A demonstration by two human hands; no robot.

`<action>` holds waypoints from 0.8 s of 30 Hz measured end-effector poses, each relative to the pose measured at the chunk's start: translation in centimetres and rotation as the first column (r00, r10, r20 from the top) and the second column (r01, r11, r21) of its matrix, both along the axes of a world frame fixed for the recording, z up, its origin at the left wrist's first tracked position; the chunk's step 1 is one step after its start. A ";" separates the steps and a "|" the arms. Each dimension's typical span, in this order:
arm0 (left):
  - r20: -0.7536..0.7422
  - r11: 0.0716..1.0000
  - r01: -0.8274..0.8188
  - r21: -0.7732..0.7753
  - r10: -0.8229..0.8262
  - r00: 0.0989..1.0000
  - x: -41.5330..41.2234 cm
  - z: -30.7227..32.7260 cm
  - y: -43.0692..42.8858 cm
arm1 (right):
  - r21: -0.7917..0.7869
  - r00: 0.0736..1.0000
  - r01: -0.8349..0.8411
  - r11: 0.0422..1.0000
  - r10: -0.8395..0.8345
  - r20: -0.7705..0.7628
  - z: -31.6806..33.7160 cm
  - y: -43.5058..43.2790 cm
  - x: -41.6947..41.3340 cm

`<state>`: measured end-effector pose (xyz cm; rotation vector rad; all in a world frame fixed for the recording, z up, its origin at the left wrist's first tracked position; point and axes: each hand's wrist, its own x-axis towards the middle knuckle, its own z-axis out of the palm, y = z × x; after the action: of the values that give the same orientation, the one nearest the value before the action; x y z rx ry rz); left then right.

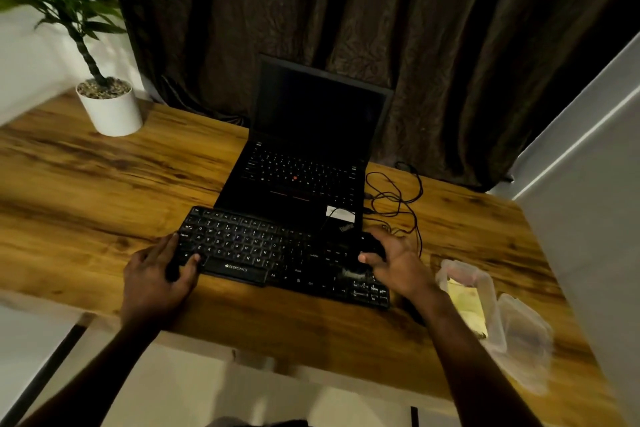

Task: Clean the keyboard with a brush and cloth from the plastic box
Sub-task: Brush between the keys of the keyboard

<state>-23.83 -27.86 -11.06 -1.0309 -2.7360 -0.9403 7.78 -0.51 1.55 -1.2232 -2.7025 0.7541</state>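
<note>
Nearest, the left hand (156,274) grips the left end of the keyboard (249,246), thumb on the keys and fingers curled round its edge; the right hand (394,260) is curled over what looks like a black mouse (372,246) sitting at the keyboard's right part, thumb pressed to its side; the keyboard lies flat and slightly askew on the bench (104,184), just in front of the laptop; it is a thin, stiff slab of matt black plastic, probably light, so holding it by the two short ends should carry it safely, while the raised keycaps would snag or pop if pressed hard. Just right of the right wrist stands the plastic box (450,270), clear, thin-walled and open, with a soft pale yellow cloth (465,302) folded inside; its cloudy lid (526,336) lies beside it; I cannot make out the brush. The bench is glossy wood-grain, likely slippery under the box. Farther back, the open laptop (301,177) shows a dark screen; thin black cables (398,198) loop to its right; a white plant pot (110,111) stands far left; a dark, creased curtain (381,10) hangs behind.
</note>
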 end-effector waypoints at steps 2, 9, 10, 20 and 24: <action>0.002 1.000 0.000 -0.013 0.000 1.000 -0.1 -0.2 0.0 | 0.006 1.000 0.002 1.000 -0.002 0.006 0.2 0.5 1.0; -0.002 1.000 0.008 0.006 -0.008 1.000 0.2 0.2 0.0 | 0.053 0.994 0.045 0.998 -0.050 0.101 0.4 2.0 4.0; 0.000 1.000 0.008 0.007 -0.008 1.000 0.3 0.3 0.0 | 0.038 0.995 0.042 0.998 -0.045 0.087 0.3 1.8 3.5; -0.029 1.000 0.017 0.019 -0.016 0.999 0.0 0.0 0.0 | -0.002 1.000 0.018 1.000 -0.018 -0.012 0.6 0.6 2.0; -0.026 1.000 0.003 0.023 -0.002 1.000 0.0 -0.4 0.0 | 0.065 0.997 0.049 0.997 -0.053 0.061 1.0 1.9 4.4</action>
<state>-23.85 -27.88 -11.42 -1.0359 -2.6974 -0.9491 12.22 1.39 2.51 -1.3176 -2.7100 0.6294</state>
